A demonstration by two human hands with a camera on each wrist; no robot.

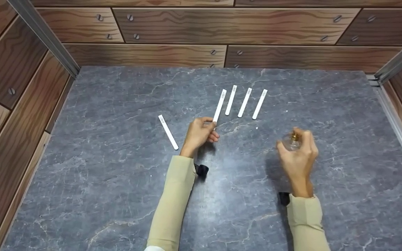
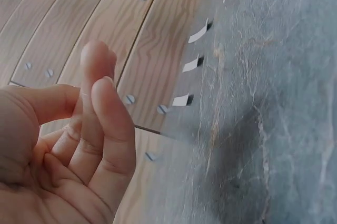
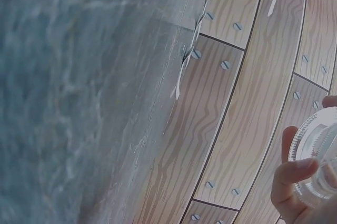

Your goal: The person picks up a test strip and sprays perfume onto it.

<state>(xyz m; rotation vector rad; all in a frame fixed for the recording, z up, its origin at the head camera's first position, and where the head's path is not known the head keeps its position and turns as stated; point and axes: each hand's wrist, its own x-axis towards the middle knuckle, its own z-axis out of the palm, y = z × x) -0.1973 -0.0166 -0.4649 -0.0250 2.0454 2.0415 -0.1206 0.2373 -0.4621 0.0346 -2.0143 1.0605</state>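
Note:
My left hand (image 1: 199, 132) pinches the lower end of a white paper test strip (image 1: 220, 104) between thumb and fingers, its printed end pointing away from me. In the left wrist view the fingers hide that strip. To the right, my right hand (image 1: 300, 157) grips a small clear glass perfume bottle (image 1: 293, 145) with a gold spray top, the index finger at the top. The right wrist view shows the bottle's ribbed round glass (image 3: 310, 145) between fingers and thumb. Three more test strips (image 1: 245, 102) lie in a slanted row just right of the held one.
Another test strip (image 1: 168, 132) lies alone left of my left hand, tilted the other way. The grey marbled tabletop (image 1: 99, 181) has wood-patterned panels (image 1: 236, 26) at its back and sides, with metal rails (image 1: 401, 129) at the corners and right edge.

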